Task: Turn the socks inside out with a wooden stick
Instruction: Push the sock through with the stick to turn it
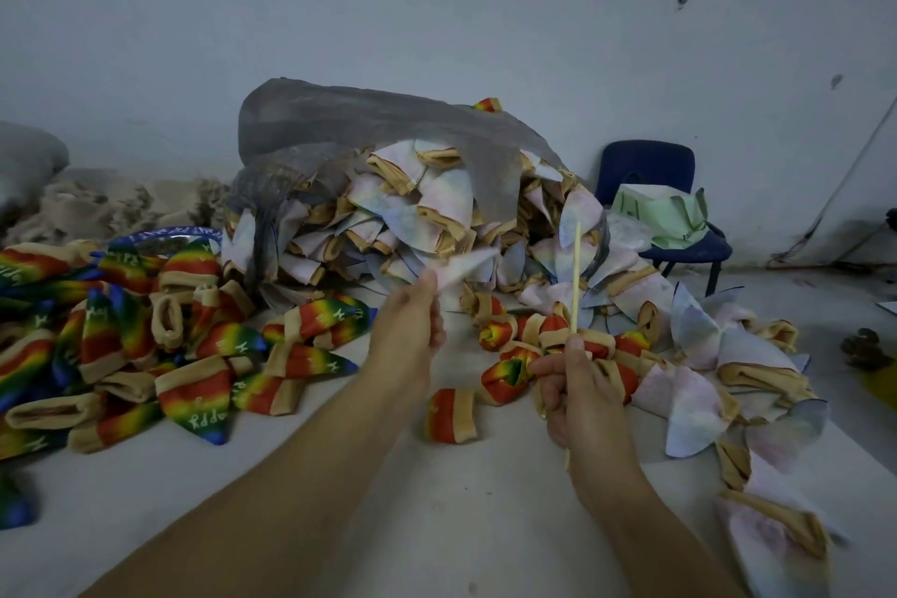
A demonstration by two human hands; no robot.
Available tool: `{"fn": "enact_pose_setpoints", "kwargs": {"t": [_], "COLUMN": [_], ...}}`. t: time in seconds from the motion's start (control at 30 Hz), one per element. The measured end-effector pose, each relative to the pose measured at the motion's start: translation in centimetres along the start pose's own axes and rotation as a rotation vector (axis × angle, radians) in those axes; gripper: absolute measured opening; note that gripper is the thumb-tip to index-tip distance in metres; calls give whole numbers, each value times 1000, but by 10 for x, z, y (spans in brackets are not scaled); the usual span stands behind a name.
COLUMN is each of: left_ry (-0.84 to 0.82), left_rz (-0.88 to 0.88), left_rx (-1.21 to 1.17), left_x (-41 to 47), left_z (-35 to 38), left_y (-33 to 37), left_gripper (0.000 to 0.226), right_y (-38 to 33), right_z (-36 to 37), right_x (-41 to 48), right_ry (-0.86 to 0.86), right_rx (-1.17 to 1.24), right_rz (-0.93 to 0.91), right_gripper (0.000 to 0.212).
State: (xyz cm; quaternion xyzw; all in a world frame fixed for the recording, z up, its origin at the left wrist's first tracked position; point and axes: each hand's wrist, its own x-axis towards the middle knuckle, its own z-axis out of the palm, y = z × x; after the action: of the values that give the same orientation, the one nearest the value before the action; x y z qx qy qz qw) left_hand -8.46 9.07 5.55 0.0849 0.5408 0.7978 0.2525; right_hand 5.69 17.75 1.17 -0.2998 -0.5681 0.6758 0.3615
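Looking down through the head camera, I see a big see-through plastic bag (340, 121) lying on its side at the back of the white floor (437, 510). It is stuffed with pale socks (412, 209), whitish with tan cuffs. Many of them spill out of its open mouth and trail off to the right. On the left sits a heap of rainbow socks (145, 345), bright red, yellow, green and blue, with the same tan cuffs and small letters on them. More rainbow socks lie in the middle, near the hands.

My left hand (412, 330) pinches one pale sock (466, 267) and holds it up in front of the bag. The sock is blurry, so I cannot tell much about its shape. My right hand (577, 393) is curled around a thin wooden stick (575, 277). The stick stands almost straight up, its tip in front of the bag's mouth and its lower end poking out under the hand. A rainbow sock sits right by those fingers; I cannot tell if they touch it.

A blue chair (679, 170) stands by the wall on the right, with green paper (665, 214) on its seat.
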Motion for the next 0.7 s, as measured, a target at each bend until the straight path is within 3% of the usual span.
{"fn": "enact_pose_setpoints", "kwargs": {"t": [0.17,0.3,0.53,0.7], "left_ry": [-91,-107,-138,-212], "left_rz": [274,460,657,500], "left_rx": [616,711,772,607], "left_x": [-44,-43,-38,-47], "left_z": [-18,-26,-31,-29], "left_y": [-39,-42,-45,-40], "left_gripper": [35,35,25,31], "right_y": [-6,-9,-10,-11], "right_z": [8,8,10,3], "right_x": [-10,-13,-15,-9], "right_ry": [-162,-183,-189,-203], "right_rx": [28,9,-152,52], "right_rz": [-11,42,-29,82], "right_gripper": [59,47,21,18]}}
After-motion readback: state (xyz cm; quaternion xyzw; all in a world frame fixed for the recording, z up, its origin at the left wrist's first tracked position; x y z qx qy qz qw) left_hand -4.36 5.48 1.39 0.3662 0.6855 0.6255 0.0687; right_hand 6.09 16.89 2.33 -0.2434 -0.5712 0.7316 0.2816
